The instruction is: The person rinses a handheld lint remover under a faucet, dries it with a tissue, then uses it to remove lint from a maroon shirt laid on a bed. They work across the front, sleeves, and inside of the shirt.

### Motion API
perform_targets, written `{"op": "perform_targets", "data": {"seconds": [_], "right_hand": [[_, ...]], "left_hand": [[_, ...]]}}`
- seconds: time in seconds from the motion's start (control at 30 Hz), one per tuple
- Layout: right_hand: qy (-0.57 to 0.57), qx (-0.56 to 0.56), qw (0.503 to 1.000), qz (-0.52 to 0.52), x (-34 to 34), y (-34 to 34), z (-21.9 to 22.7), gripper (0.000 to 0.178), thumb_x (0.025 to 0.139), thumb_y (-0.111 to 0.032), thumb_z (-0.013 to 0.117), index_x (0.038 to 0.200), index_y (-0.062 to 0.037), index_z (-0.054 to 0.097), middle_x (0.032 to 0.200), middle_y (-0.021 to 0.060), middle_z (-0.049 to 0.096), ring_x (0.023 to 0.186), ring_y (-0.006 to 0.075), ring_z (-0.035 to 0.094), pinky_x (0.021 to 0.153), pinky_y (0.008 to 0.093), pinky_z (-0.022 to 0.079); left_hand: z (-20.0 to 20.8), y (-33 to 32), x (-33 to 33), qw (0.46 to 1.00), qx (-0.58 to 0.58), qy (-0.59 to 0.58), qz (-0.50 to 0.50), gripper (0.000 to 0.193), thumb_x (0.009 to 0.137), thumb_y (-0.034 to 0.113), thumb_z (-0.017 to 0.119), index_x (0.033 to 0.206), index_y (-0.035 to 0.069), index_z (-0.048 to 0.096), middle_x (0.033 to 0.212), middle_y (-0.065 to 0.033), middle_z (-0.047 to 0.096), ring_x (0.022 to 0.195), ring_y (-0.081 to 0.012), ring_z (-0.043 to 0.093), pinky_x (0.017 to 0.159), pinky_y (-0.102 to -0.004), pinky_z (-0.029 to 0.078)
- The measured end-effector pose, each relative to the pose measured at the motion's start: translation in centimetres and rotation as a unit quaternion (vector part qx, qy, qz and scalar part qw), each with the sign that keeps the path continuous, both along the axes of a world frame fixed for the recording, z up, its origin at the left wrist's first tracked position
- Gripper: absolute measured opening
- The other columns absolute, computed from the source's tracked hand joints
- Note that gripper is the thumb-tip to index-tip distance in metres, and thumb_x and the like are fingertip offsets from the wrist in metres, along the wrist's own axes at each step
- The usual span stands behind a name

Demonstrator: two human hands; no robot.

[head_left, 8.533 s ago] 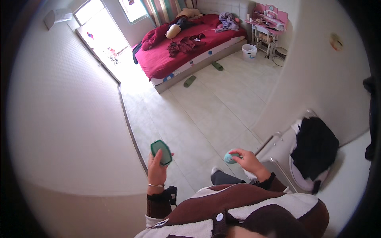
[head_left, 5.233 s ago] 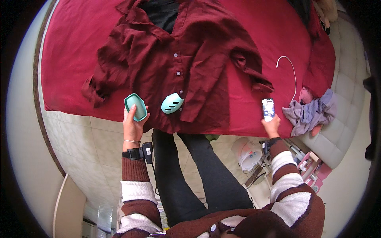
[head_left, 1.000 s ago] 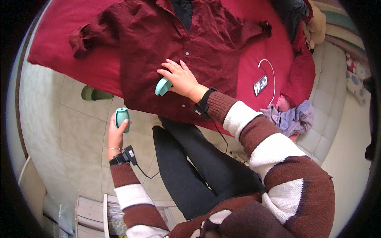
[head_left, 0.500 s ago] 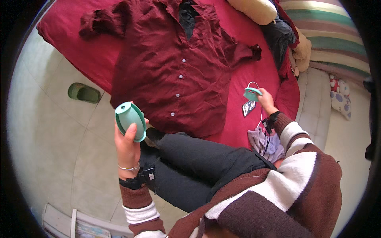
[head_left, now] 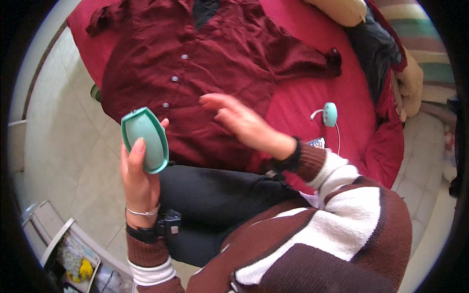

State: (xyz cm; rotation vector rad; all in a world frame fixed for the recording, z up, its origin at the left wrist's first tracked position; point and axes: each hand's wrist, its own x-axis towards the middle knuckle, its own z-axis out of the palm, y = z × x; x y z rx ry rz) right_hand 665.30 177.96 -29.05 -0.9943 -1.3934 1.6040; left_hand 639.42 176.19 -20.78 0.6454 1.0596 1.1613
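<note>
My left hand [head_left: 139, 180] grips a mint-green oval device [head_left: 148, 134] upright, thumb pressed on its face and fingers behind. Its exact kind cannot be made out. Slightly blurred, my right hand [head_left: 246, 128] holds nothing, its fingers stretched toward the left over a dark red button-up shirt [head_left: 229, 63]. The shirt lies spread out with a row of pale buttons up its front. To the right, a small mint-green round-edged piece [head_left: 330, 115] with a white cord [head_left: 338, 136] rests on the red bedsheet [head_left: 361, 141].
A phone-like object [head_left: 317, 142] shows partly beside my right sleeve. Dark clothing [head_left: 373, 53] and plush toys [head_left: 413, 83] line the bed's right side. At lower left stands an open drawer unit [head_left: 73, 244] with a yellow item inside. A green slipper [head_left: 96, 93] peeks out on the tiled floor.
My right hand has let go of the small mint-green piece, now on the bed, and moved left over the shirt. My left hand has turned the oval device. The view has shifted.
</note>
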Motion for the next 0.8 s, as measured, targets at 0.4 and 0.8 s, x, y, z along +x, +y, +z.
{"op": "perform_targets", "data": {"seconds": [0.4,0.8], "right_hand": [[0.402,-0.25,0.87,0.139,4.7,-2.9,-1.0,0.063,0.104,-0.058,0.032,0.152,-0.0166,0.036,0.141,0.0067,0.052,0.124,0.0229,0.053,0.099,0.0439,0.047],[0.169,-0.079,0.971,-0.148,11.6,0.7,-3.4,0.049,0.102,-0.03,0.058,0.143,-0.0069,0.046,0.131,0.01,0.059,0.117,0.02,0.059,0.099,0.0337,0.048]], "left_hand": [[-4.5,-3.2,13.0,0.95,0.104,0.273,-0.109,0.064,0.094,0.023,0.068,0.146,0.001,0.038,0.141,-0.0128,0.047,0.127,-0.0213,0.049,0.107,-0.0346,0.039],[-7.0,-7.4,15.6,0.59,0.179,0.712,-0.336,0.065,0.083,0.039,0.073,0.141,0.015,0.052,0.153,-0.0145,0.04,0.139,-0.0363,0.04,0.107,-0.0631,0.035]]}}
